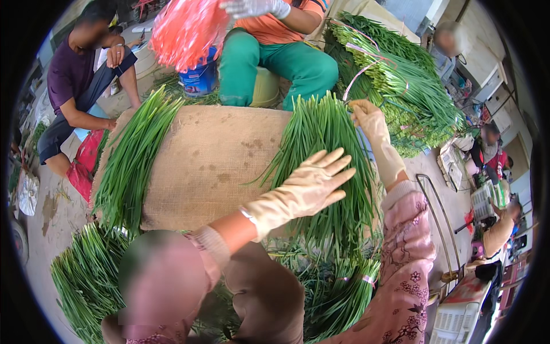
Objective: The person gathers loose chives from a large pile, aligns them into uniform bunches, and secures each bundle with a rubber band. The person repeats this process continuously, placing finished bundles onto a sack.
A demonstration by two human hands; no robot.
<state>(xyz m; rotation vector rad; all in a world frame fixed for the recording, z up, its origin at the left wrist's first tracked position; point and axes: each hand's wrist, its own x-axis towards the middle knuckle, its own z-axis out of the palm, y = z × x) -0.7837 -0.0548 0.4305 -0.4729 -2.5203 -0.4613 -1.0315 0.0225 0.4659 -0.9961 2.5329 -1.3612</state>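
My left hand (300,187), in a pale rubber glove, lies with spread fingers on a broad pile of long green leafy stalks (322,124), like garlic chives. The pile rests across the right part of a burlap-covered surface (215,159). At the pile's upper right edge is my right hand (369,116), gloved too, its fingers bent together near the cut ends; whether a strand or stalk is pinched there is too small to tell. Another heap of stalks (137,159) lies along the left side of the burlap.
Tied bundles (365,279) and loose stalks lie below the burlap, with another stack (86,275) at lower left. A big heap of bundles (399,81) is at upper right. A co-worker (275,56) opposite sits by red plastic strands (189,34) and a blue bucket (198,77); another person sits at left.
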